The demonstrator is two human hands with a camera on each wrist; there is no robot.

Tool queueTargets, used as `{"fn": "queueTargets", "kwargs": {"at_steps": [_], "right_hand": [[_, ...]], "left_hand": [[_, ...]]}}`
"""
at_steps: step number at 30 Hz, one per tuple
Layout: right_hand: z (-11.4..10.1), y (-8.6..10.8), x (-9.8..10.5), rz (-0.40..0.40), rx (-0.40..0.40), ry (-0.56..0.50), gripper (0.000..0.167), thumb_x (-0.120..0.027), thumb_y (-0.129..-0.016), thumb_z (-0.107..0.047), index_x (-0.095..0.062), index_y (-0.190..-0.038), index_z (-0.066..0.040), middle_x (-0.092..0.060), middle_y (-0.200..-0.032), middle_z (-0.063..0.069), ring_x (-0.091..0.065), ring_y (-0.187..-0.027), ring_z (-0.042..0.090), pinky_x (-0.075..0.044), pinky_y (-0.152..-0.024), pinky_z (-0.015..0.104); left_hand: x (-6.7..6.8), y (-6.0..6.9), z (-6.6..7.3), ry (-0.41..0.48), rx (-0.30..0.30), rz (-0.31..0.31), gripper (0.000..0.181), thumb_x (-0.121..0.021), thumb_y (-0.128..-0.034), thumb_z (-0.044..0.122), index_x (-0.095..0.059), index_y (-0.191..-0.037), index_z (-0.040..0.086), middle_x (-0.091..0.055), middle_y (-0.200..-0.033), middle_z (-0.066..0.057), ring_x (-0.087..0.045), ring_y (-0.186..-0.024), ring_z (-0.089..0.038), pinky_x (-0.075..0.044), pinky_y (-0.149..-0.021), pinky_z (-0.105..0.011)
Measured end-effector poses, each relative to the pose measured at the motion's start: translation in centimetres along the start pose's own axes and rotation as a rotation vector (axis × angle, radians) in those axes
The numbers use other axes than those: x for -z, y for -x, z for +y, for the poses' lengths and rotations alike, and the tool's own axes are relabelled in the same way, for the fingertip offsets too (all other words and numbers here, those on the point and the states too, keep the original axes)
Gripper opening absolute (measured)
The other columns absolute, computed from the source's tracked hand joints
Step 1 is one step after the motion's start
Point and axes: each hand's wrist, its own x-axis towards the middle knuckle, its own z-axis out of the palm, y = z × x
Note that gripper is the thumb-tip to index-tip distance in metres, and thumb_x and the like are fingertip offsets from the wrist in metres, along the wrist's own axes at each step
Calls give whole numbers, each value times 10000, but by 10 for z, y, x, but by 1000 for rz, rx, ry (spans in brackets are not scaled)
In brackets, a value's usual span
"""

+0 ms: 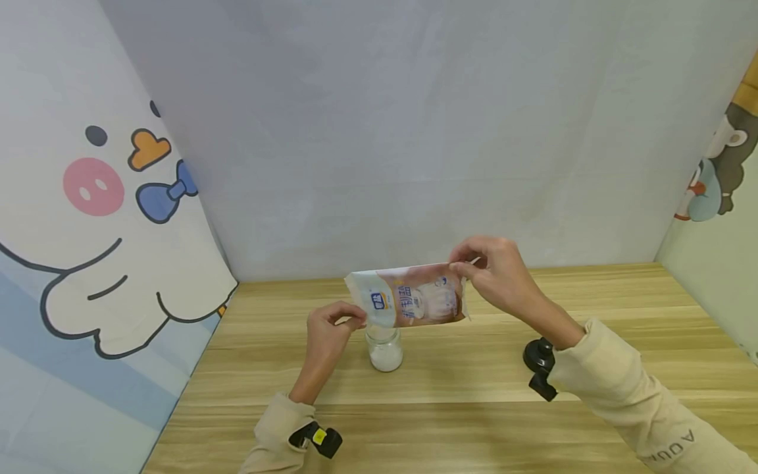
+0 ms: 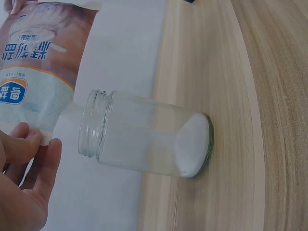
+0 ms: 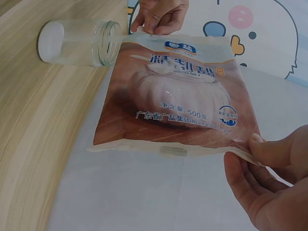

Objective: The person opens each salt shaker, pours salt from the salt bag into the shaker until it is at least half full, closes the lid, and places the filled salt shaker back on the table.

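Observation:
A printed salt packet is held sideways in the air above a glass jar. My left hand pinches the packet's lower corner at its pale end, close to the jar's mouth. My right hand pinches an upper corner at the brown end, which is raised higher. In the left wrist view the jar stands without a lid, white grains at its bottom. A faint whitish streak runs between the packet and the jar's mouth.
The jar stands on a wooden table. A black round object lies on the table beside my right sleeve. Behind the table hangs a grey cloth, with a cartoon-printed cloth at the left.

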Motion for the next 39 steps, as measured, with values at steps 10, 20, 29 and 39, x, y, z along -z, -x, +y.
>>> {"fn": "queueTargets", "kwargs": {"at_steps": [10, 20, 29, 39], "right_hand": [[1, 0, -1, 0, -1, 2, 54, -657, -860, 5, -689, -836, -31, -672, -802, 70, -611, -738, 204, -550, -641, 366], [1, 0, -1, -1, -3, -4, 61, -659, -854, 13, -690, -830, -33, -673, -795, 66, -610, -734, 202, -551, -637, 355], [1, -1, -1, -5, -11, -4, 60, -657, -857, 10, -691, -832, -32, -674, -797, 66, -613, -733, 202, -551, -638, 345], [2, -1, -1, -6, -5, 0, 57, -654, -858, 10, -689, -833, -28, -676, -800, 69, -615, -738, 207, -550, -643, 361]], "left_hand": [[0, 0, -1, -6, -11, 7, 58, -642, -775, -147, -686, -762, -112, -673, -811, -221, -665, -770, -302, -594, -670, -320], [0, -1, -2, -11, -7, 8, 60, -641, -775, -147, -688, -765, -110, -674, -813, -218, -666, -773, -303, -595, -673, -330], [-1, -1, -2, -12, 5, 10, 57, -643, -773, -147, -686, -761, -111, -674, -817, -213, -665, -777, -294, -596, -678, -339], [-1, -1, -2, -5, 1, 7, 58, -636, -777, -152, -682, -766, -119, -668, -815, -226, -662, -771, -306, -596, -685, -370]]}}
